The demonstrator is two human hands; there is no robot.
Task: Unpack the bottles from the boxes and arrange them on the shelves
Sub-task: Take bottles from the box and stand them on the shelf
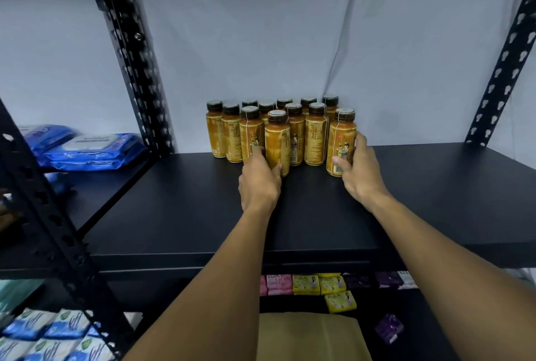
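Several amber bottles with black caps and yellow labels stand upright in a cluster [316, 131] at the back of a black shelf [179, 204]. My left hand [259, 181] grips the front middle bottle [277, 140] low on its body. My right hand [359, 169] grips the front right bottle [340, 140], thumb across its label and fingers behind it. Both held bottles stand on the shelf, a little ahead of the others.
Black perforated uprights [136, 50] frame the shelf at left and right. Blue wipe packs [92, 149] lie on the neighbouring shelf at left. Below are pink, yellow and purple soap packets [307, 284], a brown cardboard box flap [313, 334], and blue-white packs [49, 337].
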